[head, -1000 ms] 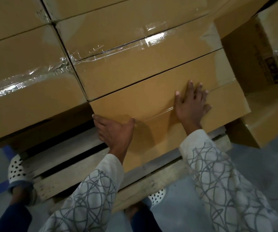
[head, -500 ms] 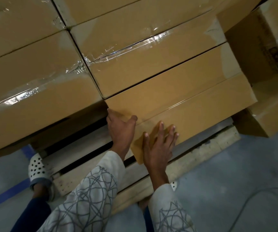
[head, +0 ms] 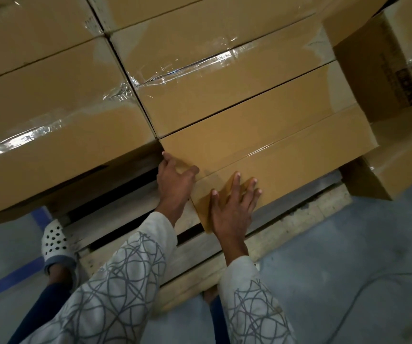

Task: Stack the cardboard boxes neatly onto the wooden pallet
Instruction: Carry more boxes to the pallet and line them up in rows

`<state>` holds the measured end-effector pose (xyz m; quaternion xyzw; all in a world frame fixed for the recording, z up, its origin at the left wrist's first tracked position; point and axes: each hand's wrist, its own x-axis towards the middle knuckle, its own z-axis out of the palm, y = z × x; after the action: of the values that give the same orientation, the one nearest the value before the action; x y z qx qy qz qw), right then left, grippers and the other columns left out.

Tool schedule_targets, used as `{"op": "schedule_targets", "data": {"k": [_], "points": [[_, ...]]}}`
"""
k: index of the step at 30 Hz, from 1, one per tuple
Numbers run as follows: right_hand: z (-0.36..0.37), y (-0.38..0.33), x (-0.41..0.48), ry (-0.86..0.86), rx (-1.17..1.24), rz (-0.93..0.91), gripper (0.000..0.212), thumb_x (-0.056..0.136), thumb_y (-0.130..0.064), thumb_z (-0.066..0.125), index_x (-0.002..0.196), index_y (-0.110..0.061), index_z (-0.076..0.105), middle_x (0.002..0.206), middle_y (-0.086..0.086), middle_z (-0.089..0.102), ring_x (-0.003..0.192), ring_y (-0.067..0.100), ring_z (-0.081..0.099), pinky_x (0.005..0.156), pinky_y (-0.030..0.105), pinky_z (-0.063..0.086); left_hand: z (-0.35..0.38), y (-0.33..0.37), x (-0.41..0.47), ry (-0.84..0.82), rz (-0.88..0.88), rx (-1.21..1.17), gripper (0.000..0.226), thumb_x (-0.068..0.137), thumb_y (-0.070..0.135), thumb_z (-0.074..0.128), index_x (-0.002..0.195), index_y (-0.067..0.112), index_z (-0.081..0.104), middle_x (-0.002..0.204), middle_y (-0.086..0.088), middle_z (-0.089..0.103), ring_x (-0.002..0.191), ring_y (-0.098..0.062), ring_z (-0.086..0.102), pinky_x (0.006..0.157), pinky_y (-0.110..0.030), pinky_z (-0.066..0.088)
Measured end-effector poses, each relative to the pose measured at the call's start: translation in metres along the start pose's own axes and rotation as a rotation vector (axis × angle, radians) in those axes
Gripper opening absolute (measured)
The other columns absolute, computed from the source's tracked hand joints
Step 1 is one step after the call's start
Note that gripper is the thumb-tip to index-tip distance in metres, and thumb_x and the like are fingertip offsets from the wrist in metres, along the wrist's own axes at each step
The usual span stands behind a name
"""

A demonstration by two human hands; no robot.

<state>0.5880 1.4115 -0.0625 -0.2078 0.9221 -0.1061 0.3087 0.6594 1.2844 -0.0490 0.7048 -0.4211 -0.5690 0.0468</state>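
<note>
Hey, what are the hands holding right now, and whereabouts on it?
The left hand grips the bottom box by its left edge, thumb on the front. The right hand only presses flat on its front, near the lower left corner.

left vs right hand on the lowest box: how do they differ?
The left hand wraps the left corner of the lowest box, thumb on the front face, fingers round the side; the right hand lies flat on the front face, fingers spread. The left hand sits higher on the edge; the right hand sits lower, near the wooden pallet. Both touch the same box, and both arms wear patterned sleeves.
</note>
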Motion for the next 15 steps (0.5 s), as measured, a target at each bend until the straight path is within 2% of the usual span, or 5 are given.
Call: {"op": "schedule_targets", "data": {"k": [3, 6, 8, 11, 15], "points": [[-0.004, -0.002, -0.001, -0.019, -0.018, 0.017, 0.078, 0.102, -0.062, 0.046, 0.164, -0.042, 0.003, 0.172, -0.004, -0.017, 0.158, 0.026, -0.019, 0.114, 0.067, 0.028, 0.0, -0.002, 0.003, -0.021, -0.021, -0.022, 0.103, 0.082, 0.042, 0.073, 0.165, 0.03, 0.013, 0.156, 0.001, 0.036, 0.139, -0.027, 0.042, 0.113, -0.053, 0.044], [-0.009, -0.004, -0.003, -0.03, -0.036, 0.039, 0.075, 0.102, -0.063, 0.042, 0.164, -0.043, 0.003, 0.172, -0.007, -0.016, 0.158, 0.023, -0.018, 0.116, 0.072, 0.022, -0.005, -0.006, 0.001, -0.091, -0.056, -0.075, 0.111, 0.071, 0.045, 0.07, 0.163, 0.043, 0.007, 0.154, 0.001, 0.04, 0.136, -0.028, 0.045, 0.109, -0.056, 0.047], [-0.012, -0.005, -0.006, -0.018, -0.043, 0.026, 0.076, 0.102, -0.064, 0.042, 0.164, -0.041, 0.004, 0.173, -0.006, -0.013, 0.158, 0.023, -0.015, 0.117, 0.072, 0.02, -0.008, -0.009, -0.001, -0.127, -0.071, -0.093, 0.113, 0.072, 0.043, 0.071, 0.161, 0.047, 0.002, 0.155, 0.0, 0.04, 0.137, -0.029, 0.045, 0.111, -0.056, 0.044], [-0.016, -0.003, -0.011, 0.003, -0.032, -0.014, 0.076, 0.102, -0.064, 0.041, 0.165, -0.038, 0.006, 0.174, -0.004, -0.011, 0.159, 0.023, -0.013, 0.118, 0.068, 0.018, -0.011, -0.012, -0.002, -0.124, -0.085, -0.103, 0.12, 0.071, 0.044, 0.076, 0.16, 0.044, -0.005, 0.16, -0.002, 0.037, 0.142, -0.03, 0.041, 0.115, -0.056, 0.039], [-0.024, 0.0, -0.025, -0.001, -0.042, -0.037, 0.072, 0.104, -0.06, 0.042, 0.165, -0.035, 0.013, 0.174, -0.002, -0.007, 0.159, 0.024, -0.01, 0.119, 0.066, 0.019, -0.023, -0.021, -0.022, -0.173, -0.086, -0.072, 0.132, 0.061, 0.053, 0.083, 0.162, 0.038, -0.001, 0.167, -0.001, 0.029, 0.146, -0.027, 0.039, 0.115, -0.055, 0.04]]}}
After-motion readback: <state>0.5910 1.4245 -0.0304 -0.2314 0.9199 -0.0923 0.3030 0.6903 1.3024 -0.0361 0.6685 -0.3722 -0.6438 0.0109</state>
